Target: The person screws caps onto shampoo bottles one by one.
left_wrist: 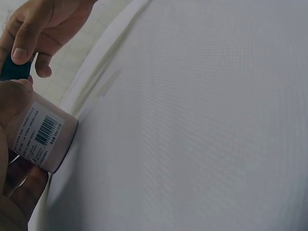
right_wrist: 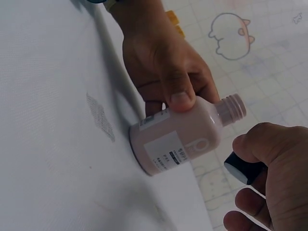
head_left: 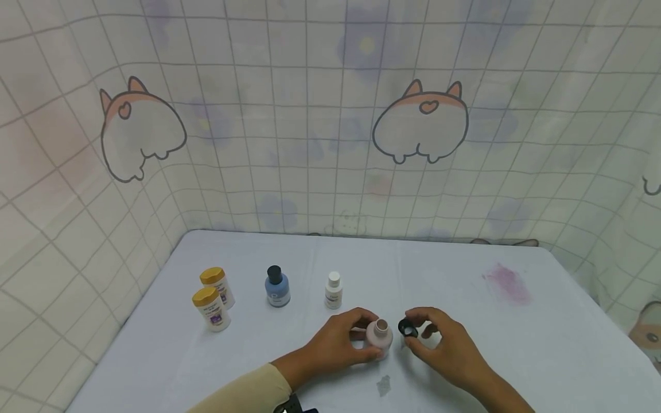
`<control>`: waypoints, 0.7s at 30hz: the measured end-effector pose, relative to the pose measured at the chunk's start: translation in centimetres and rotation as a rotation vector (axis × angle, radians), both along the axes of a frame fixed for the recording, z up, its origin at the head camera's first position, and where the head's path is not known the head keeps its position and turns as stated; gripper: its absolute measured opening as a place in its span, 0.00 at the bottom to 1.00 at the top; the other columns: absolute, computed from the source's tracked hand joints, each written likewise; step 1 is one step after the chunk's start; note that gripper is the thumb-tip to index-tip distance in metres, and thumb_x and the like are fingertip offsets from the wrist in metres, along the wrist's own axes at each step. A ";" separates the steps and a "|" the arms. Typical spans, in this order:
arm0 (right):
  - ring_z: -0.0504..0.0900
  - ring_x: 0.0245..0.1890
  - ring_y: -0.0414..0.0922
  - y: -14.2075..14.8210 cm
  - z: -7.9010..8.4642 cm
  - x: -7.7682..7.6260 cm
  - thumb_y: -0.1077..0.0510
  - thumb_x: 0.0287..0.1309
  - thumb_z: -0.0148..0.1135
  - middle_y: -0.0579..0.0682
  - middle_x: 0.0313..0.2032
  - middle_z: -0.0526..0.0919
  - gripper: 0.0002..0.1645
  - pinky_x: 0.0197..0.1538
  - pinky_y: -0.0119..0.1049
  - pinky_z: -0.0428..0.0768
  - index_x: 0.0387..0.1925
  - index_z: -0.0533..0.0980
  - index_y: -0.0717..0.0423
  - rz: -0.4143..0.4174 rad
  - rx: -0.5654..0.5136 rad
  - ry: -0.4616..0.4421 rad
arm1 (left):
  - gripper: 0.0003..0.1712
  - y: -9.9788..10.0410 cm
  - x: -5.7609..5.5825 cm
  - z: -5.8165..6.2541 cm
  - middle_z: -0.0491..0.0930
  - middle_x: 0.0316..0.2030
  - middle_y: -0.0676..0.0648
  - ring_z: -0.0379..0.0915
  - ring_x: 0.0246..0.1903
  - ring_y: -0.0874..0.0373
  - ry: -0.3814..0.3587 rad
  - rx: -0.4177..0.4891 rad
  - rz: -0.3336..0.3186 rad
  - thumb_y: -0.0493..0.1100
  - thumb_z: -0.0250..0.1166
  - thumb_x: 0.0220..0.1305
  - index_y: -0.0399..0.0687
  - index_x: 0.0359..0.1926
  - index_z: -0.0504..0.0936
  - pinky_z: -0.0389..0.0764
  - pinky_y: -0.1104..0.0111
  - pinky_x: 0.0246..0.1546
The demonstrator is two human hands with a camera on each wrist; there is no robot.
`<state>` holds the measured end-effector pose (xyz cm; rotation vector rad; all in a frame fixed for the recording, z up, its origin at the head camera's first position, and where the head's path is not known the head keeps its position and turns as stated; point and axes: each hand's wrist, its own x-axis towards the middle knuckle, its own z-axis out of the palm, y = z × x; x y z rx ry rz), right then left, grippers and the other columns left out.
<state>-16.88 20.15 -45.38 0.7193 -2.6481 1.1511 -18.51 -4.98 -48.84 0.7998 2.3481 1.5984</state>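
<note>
A pink bottle [head_left: 379, 337] with a bare threaded neck stands on the white table, its label and barcode [left_wrist: 46, 130] seen in the left wrist view. My left hand [head_left: 338, 340] grips it between thumb and fingers from the left side. Just to the right, my right hand [head_left: 446, 344] pinches a black screw cap [head_left: 407, 328] between thumb and fingers. The cap is tilted and apart from the bottle neck [right_wrist: 232, 109], with its pale inside showing in the head view.
Behind my left hand stands a small white bottle [head_left: 334, 291]. A blue bottle [head_left: 277, 288] with a black cap is further left, then two white jars [head_left: 213, 310] with yellow lids. A pink stain [head_left: 508, 284] and a grey patch [head_left: 384, 386] mark the tablecloth.
</note>
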 end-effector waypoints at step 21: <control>0.76 0.36 0.36 -0.3 0.2 0.0 0.56 0.53 0.69 0.32 0.46 0.78 0.25 0.37 0.34 0.79 0.52 0.72 0.35 0.059 -0.059 0.010 | 0.32 -0.1 -0.2 0.3 0.73 0.50 0.62 0.71 0.51 0.68 -0.020 -0.040 -0.004 0.56 0.73 0.48 0.61 0.54 0.70 0.74 0.78 0.48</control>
